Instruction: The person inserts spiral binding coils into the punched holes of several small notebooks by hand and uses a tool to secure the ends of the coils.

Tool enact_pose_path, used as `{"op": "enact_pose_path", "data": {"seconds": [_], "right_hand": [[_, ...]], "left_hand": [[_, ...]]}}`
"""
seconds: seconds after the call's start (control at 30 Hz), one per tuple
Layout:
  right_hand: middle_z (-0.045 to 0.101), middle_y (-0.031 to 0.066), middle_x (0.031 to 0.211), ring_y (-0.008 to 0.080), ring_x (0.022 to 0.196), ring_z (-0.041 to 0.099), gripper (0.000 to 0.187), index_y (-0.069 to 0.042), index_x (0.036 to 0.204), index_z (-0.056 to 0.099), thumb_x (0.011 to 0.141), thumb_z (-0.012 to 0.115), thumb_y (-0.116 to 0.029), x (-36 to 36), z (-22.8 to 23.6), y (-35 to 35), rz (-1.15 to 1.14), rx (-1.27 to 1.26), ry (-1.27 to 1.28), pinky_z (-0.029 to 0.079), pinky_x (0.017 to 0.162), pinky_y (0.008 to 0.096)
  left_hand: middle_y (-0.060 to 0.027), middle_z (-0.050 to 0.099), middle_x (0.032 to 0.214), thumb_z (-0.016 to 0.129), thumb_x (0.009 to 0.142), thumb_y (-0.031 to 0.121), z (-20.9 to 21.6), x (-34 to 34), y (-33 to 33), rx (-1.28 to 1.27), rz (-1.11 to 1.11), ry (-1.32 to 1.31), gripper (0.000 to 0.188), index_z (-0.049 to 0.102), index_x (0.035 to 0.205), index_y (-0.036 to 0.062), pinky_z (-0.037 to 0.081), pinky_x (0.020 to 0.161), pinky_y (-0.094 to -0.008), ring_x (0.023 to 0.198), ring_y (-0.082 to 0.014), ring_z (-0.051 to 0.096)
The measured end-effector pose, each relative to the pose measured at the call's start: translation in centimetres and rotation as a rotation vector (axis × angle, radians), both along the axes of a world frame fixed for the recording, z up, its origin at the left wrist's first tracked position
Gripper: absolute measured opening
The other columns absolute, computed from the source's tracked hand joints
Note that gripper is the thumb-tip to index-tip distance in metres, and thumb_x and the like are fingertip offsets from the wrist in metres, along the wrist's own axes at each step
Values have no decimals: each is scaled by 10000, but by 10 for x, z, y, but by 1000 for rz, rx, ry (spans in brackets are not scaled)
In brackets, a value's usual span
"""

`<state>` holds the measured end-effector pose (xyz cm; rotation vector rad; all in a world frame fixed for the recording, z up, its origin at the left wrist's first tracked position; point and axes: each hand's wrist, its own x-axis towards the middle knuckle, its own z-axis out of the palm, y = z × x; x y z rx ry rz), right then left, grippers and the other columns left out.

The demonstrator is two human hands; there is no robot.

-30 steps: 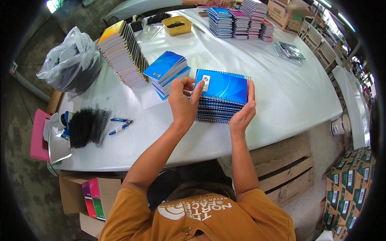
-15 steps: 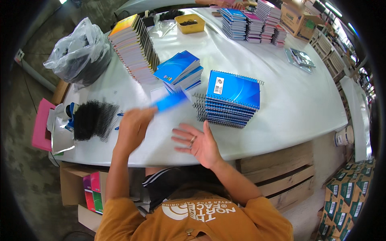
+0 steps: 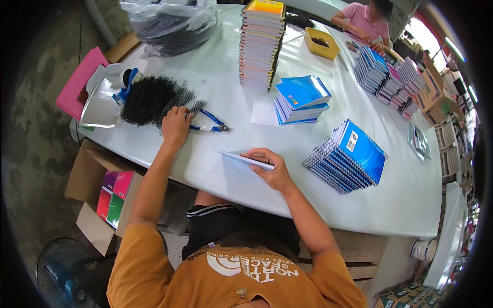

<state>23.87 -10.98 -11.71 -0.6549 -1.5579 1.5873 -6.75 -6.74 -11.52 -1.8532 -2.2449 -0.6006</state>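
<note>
My right hand (image 3: 272,172) grips a thin notebook (image 3: 244,159), held edge-up just above the white table. Over at the left, my left hand (image 3: 177,126) rests on the edge of a pile of black spiral binding coils (image 3: 151,100). Its fingers are bent down and close together; what they pinch, if anything, is hidden. Blue-handled pliers (image 3: 211,123) lie right beside that hand. A stack of blue spiral-bound notebooks (image 3: 354,156) stands to the right. Beyond my right hand sits a smaller pile of blue notebooks (image 3: 303,97) next to a white sheet (image 3: 263,113).
A tall notebook stack (image 3: 262,49) and a plastic bag of coils (image 3: 174,25) stand at the back, with a yellow tray (image 3: 322,43) nearby. Far right, a person in pink (image 3: 367,20) works behind more notebook stacks (image 3: 372,69). A tape dispenser (image 3: 126,87) lies left.
The view has swung left. My left hand has let go of the blue notebook and moved to the coils. My right hand, open before, now holds a notebook.
</note>
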Motion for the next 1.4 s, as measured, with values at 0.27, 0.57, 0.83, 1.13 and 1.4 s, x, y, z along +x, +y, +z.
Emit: {"op": "enact_pose_path", "data": {"seconds": [0.27,0.57,0.83,1.13,1.4], "right_hand": [[628,77,1038,115,939,557,274,21,1106,590,848,613,-67,-3,-14,6,-113,32,-59,435,853,244],[625,73,1027,110,936,553,271,24,1108,586,845,600,-41,-4,-1,11,-127,-10,-79,426,859,238],[635,91,1026,108,918,565,273,35,1107,591,840,593,-22,-1,-6,12,-125,89,-117,433,841,231],[659,79,989,107,856,586,264,15,1101,605,840,597,-27,-3,-5,10,-107,174,-68,456,786,225],[664,135,935,172,770,636,285,-18,1097,611,813,607,-7,-2,-8,-2,-188,409,-243,479,708,236]], "left_hand": [[-68,545,803,483,884,101,43,5,-7,262,-293,-604,178,528,1031,11,429,678,-264,744,-143,516],[-89,586,725,457,930,359,47,53,-62,-386,-456,-738,370,583,831,26,427,643,-303,665,-183,528],[-49,562,651,465,928,338,54,54,-51,-578,-361,-909,359,602,784,39,418,602,-288,604,-140,498],[-28,562,892,642,801,149,66,51,-44,-288,-746,-515,142,584,911,80,386,736,-282,812,-150,507],[-171,351,1355,723,703,315,56,88,-69,202,-567,90,721,392,1288,53,203,1035,-459,1260,-358,316]]}}
